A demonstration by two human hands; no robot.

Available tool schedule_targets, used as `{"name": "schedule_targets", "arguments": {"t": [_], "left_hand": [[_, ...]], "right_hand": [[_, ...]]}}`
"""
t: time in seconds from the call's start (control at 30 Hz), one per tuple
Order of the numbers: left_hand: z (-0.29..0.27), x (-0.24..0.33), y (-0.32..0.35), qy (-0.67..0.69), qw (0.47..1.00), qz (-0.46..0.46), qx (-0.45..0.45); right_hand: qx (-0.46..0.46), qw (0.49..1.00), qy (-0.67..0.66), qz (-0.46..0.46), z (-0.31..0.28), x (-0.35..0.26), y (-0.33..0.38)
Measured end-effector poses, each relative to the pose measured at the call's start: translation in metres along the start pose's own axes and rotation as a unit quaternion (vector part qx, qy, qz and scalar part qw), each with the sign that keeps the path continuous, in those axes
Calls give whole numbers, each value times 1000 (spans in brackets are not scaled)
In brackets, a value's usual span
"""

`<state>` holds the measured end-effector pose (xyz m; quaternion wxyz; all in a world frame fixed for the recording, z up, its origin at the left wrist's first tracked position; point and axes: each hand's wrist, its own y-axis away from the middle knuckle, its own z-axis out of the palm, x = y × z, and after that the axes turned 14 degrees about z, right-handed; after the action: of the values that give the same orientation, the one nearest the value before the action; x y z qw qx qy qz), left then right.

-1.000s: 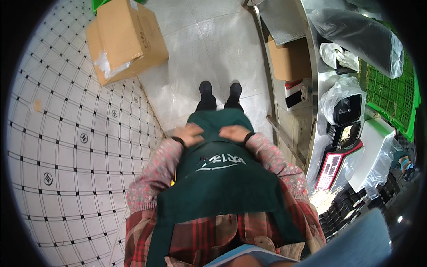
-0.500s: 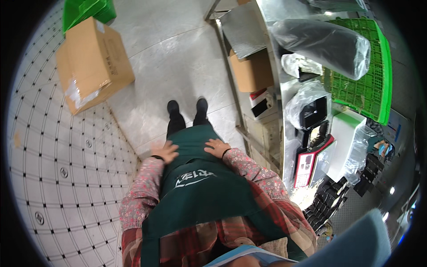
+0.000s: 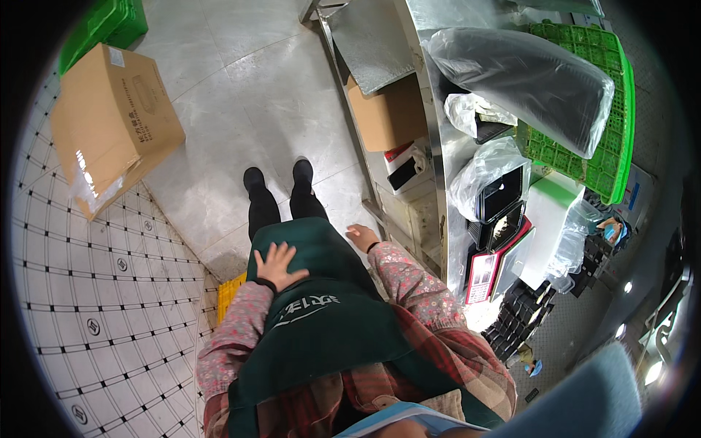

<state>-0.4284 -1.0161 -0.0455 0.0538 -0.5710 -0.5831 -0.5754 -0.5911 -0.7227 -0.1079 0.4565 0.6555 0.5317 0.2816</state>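
My left hand lies against the front of the dark green apron, its fingers spread and nothing in them. Off the apron's right side, my right hand hangs with its fingers loosely bent and apart. No object shows in it. Both forearms wear flowered sleeves, and a dark band circles the left wrist. Beyond the apron, my two black shoes stand on the grey floor.
A metal bench runs along the right, bearing black plastic trays, a bagged stack and a green crate. A carton and green bin stand at the far left. Something yellow shows beside my left forearm.
My right hand has come off the apron and moved out to its right side. My left hand has spread its fingers on the apron. The view has shifted, bringing the yellow thing into sight.
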Motion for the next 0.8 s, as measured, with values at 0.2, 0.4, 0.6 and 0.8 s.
{"name": "schedule_targets", "arguments": {"t": [0.2, 0.4, 0.6, 0.8], "left_hand": [[-15, -92, -2, -97, 975, -175, 98], [4, -132, -10, 132, 952, -162, 224], [24, -72, -40, 38, 973, -224, 41], [26, -84, -41, -7, 975, -202, 96]], "right_hand": [[-10, 995, -97, 20, 6, -4, -31], [76, 988, -98, 90, -10, 55, -78], [237, 957, -69, 151, -41, 112, -144], [284, 918, -167, 219, -90, 140, -238]]}}
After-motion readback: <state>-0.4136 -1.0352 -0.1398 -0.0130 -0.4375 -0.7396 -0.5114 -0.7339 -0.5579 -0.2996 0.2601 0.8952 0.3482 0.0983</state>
